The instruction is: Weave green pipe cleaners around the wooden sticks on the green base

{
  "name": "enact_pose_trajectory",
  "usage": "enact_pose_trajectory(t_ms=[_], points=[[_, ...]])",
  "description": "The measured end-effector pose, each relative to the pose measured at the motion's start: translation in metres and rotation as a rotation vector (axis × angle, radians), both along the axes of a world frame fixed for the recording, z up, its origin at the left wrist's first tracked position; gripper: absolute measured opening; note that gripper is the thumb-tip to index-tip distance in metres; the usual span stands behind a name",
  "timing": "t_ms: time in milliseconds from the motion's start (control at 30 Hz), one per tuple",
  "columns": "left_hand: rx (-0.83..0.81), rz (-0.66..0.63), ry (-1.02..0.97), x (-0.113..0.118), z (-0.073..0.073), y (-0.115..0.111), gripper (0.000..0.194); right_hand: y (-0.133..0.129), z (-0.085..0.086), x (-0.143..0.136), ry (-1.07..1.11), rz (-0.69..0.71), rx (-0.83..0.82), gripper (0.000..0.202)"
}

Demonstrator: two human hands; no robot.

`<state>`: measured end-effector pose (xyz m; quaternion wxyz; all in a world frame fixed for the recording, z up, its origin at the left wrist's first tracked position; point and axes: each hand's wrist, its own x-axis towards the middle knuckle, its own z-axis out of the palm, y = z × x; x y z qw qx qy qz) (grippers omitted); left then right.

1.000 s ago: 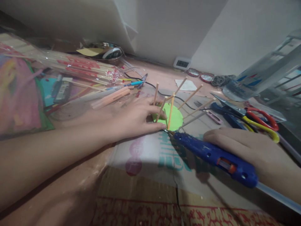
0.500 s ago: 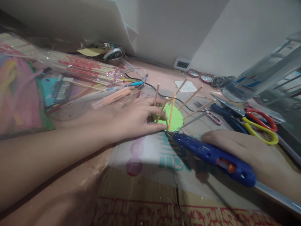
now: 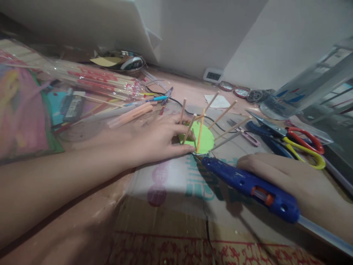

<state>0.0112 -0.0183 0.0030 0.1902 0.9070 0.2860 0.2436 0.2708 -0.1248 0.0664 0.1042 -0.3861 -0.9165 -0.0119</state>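
A round green disc [image 3: 205,139] lies on a printed plastic sheet, with several thin wooden sticks [image 3: 224,113] standing up and leaning outward around its edge. My left hand [image 3: 169,136] is closed on the disc's left side, thumb at the near edge and fingers among the sticks. My right hand [image 3: 281,173] is wrapped round a blue glue gun [image 3: 228,176]. The gun's tip is at the near edge of the disc, close to my left thumb. A clear glue stick [image 3: 322,230] sticks out of its back end.
Scissors with red and yellow handles [image 3: 306,141] and a pink cutter [image 3: 250,138] lie right. A clear container [image 3: 292,92] stands behind them. Bagged sticks [image 3: 96,79] and a colourful bag [image 3: 24,110] are left. A small clock [image 3: 213,75] stands by the wall.
The glue gun's tip has shifted slightly left and down along the disc's near edge. My left hand has stayed on the disc.
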Motion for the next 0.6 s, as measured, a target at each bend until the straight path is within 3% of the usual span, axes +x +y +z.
enact_pose_trajectory(t_ms=[367,600], points=[[0.019,0.003,-0.019,-0.0002,-0.0021,-0.0008,0.027,-0.0004,-0.0020,-0.0108,-0.074,0.009,0.133,0.046],[0.010,0.023,-0.007,0.0005,0.0000,-0.0029,0.025,0.0033,0.0003,-0.0114,-0.106,0.001,0.124,0.046]])
